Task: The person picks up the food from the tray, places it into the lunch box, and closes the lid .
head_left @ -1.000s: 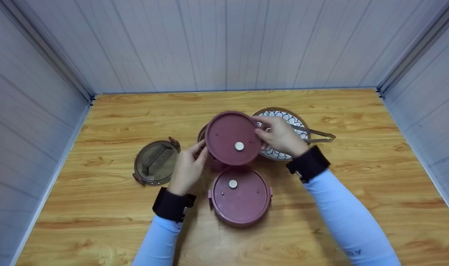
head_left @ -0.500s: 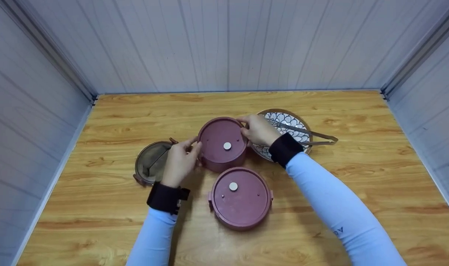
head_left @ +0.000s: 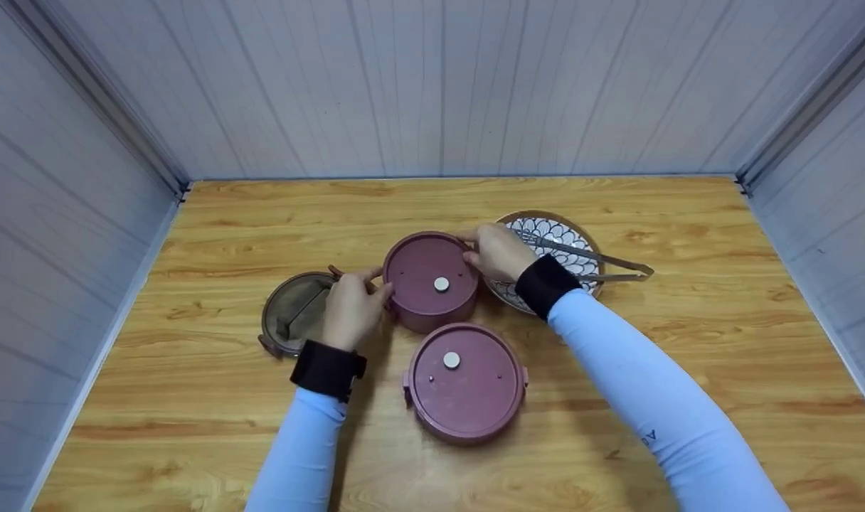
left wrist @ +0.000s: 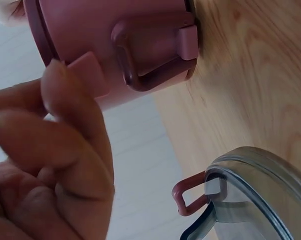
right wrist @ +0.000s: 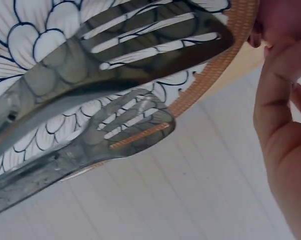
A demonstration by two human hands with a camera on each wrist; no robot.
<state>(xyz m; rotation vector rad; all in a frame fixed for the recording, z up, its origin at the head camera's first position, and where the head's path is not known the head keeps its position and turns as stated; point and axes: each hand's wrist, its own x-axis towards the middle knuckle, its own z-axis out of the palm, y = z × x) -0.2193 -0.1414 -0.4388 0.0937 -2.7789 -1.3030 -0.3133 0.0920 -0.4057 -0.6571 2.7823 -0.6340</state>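
A round dusty-pink lid with a white knob sits on the rear pink lunch box. My left hand holds the lid's left edge; in the left wrist view its bent fingers are at a small side tab of the lid. Below that tab, a brown clasp hangs against the box's wall. My right hand grips the lid's right rear edge, its fingertips partly hidden in the head view. In front stands a second pink lunch box, lidded, with clasps at its sides.
A glass lid with brown clasps lies left, partly behind my left hand. On the right, metal slotted tongs lie across a patterned plate with a brown woven rim, close to my right hand. Panel walls enclose the wooden table.
Both hands have brought the pink lid down and slightly left onto the rear lunch box. Over the last half second hands and lid have barely moved.
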